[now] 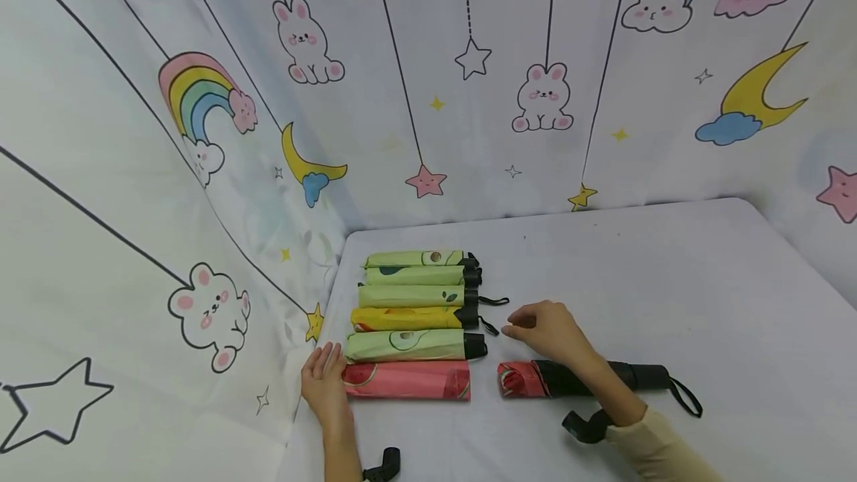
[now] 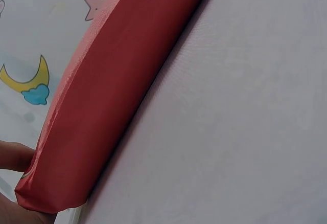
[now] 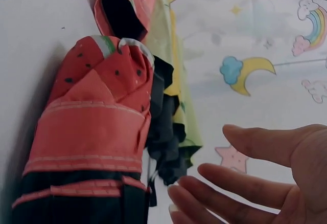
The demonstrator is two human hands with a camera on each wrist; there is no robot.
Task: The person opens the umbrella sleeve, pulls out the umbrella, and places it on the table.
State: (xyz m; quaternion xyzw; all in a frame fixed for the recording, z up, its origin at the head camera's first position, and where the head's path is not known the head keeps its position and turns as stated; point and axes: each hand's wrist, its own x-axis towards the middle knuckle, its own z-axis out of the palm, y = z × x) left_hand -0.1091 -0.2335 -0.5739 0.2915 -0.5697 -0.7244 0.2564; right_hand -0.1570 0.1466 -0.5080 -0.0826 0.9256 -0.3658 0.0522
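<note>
Watermelon sleeve (image 1: 407, 381) touching straight fingers of left hand (image 1: 324, 378), black-red umbrella (image 1: 554, 379) near spread fingers of right hand (image 1: 547, 329)

Six umbrellas (image 1: 408, 317), one cover (image 1: 408, 381), two hands (image 1: 550, 331) show.

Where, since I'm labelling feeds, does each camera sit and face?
Head: on the head, facing forward and down at the table; left hand, right hand, forearms show.
Left wrist: on that wrist, facing along the red cover; left fingers show.
Right wrist: on that wrist, facing the red-black umbrella; right thumb, fingers show.
Wrist views share the red cover.
</note>
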